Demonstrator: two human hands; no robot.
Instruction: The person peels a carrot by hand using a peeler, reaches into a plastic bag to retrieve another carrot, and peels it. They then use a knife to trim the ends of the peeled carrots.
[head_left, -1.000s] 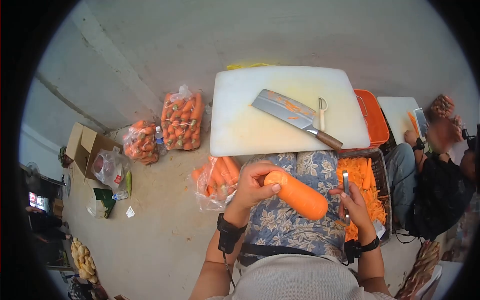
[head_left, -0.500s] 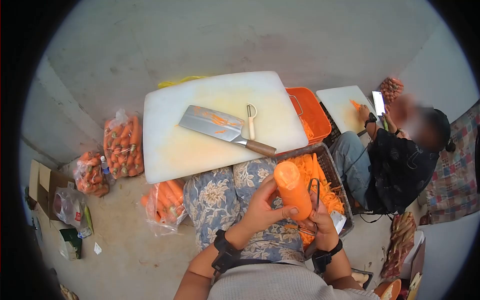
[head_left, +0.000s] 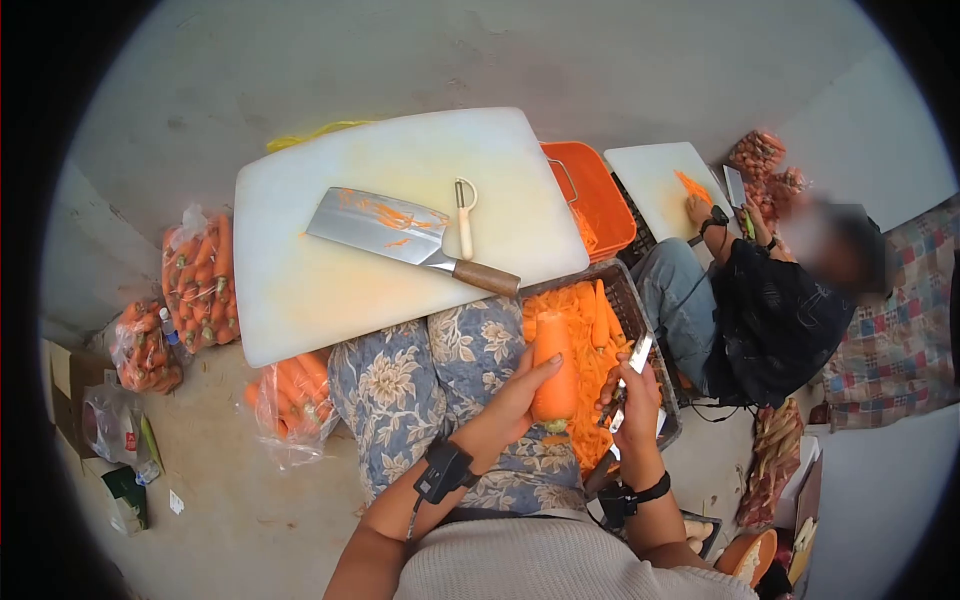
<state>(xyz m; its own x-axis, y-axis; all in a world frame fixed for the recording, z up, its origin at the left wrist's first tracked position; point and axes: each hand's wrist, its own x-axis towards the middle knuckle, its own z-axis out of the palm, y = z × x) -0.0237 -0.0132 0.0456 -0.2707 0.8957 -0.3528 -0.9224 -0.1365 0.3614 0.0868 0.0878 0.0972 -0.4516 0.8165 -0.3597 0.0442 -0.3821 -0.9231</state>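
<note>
My left hand [head_left: 515, 400] is closed around a thick peeled carrot [head_left: 554, 365], its greenish stem end pointing toward my body. To the right of the carrot, apart from it, my right hand [head_left: 638, 408] grips a metal peeler [head_left: 630, 378] with its blade end up. Below both hands, a dark crate [head_left: 648, 330] holds orange carrot peels [head_left: 592, 365] and some whole carrots. In front of my knees lies a white cutting board [head_left: 290, 300]. On it rest a wood-handled cleaver [head_left: 385, 230] with carrot shreds on its blade and a second peeler [head_left: 465, 225] with a pale handle.
Bagged carrots [head_left: 200, 280] stand on the floor at left, and another bag [head_left: 295, 400] lies by my leg. An orange tub [head_left: 620, 220] sits behind the crate. At right, a seated co-worker [head_left: 770, 320] holds a cleaver over another white board [head_left: 650, 170].
The carrot has turned from showing its cut end to lying lengthwise, stem end toward me. My right hand with the peeler has come away from it to the right. The view has shifted.
</note>
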